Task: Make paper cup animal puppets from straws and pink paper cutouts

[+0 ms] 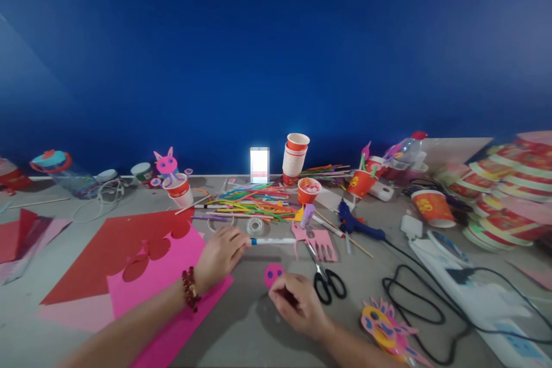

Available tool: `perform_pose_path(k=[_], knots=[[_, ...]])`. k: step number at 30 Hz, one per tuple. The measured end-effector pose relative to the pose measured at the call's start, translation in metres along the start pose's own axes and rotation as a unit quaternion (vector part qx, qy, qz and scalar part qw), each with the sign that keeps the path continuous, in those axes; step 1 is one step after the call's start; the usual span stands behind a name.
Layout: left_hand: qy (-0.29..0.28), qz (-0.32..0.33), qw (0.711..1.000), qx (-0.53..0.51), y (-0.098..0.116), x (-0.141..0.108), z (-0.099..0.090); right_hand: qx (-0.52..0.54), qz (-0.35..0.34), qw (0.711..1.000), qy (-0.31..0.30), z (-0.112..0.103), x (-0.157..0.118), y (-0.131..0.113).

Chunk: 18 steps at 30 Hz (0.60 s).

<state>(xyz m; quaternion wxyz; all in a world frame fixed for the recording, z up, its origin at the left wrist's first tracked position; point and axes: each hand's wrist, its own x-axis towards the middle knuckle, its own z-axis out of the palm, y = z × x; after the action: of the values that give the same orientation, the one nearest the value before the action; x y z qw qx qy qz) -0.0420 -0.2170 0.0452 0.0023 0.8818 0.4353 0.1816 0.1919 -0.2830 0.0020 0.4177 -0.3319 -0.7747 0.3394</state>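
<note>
My left hand [223, 254], with a red bead bracelet on the wrist, has its fingers closed at the blue end of a white marker [276, 241] that lies across the table. My right hand [298, 305] is curled, thumb and forefinger pinched at the lower edge of a small pink paper circle [272, 273] with two dark purple dots. Just right of that hand lie black-handled scissors [328, 284], their blades on a cut pink sheet [324, 244]. Pink and red paper [172, 276] lies under and beside my left forearm. A clear tape roll [255, 225] sits beyond the marker.
Colourful pipe cleaners [254, 201] spread across the back, near a stack of paper cups [295, 158]. A pink paper animal [167, 165] stands in a cup on the left. To the right are a blue glue gun [356, 224], its black cord, a power strip [470, 305] and a decorated craft [386, 328].
</note>
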Motion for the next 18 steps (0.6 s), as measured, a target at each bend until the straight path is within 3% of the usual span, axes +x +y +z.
perform_pose_path(k=[9, 18], knots=[[0.001, -0.006, 0.997, 0.083, 0.018, 0.041, 0.027, -0.061, -0.006, 0.998, 0.002, -0.007, 0.006, -0.002], [-0.012, 0.006, 0.996, 0.093, 0.008, 0.036, 0.03, -0.061, -0.006, 0.998, 0.003, -0.008, 0.006, -0.001]])
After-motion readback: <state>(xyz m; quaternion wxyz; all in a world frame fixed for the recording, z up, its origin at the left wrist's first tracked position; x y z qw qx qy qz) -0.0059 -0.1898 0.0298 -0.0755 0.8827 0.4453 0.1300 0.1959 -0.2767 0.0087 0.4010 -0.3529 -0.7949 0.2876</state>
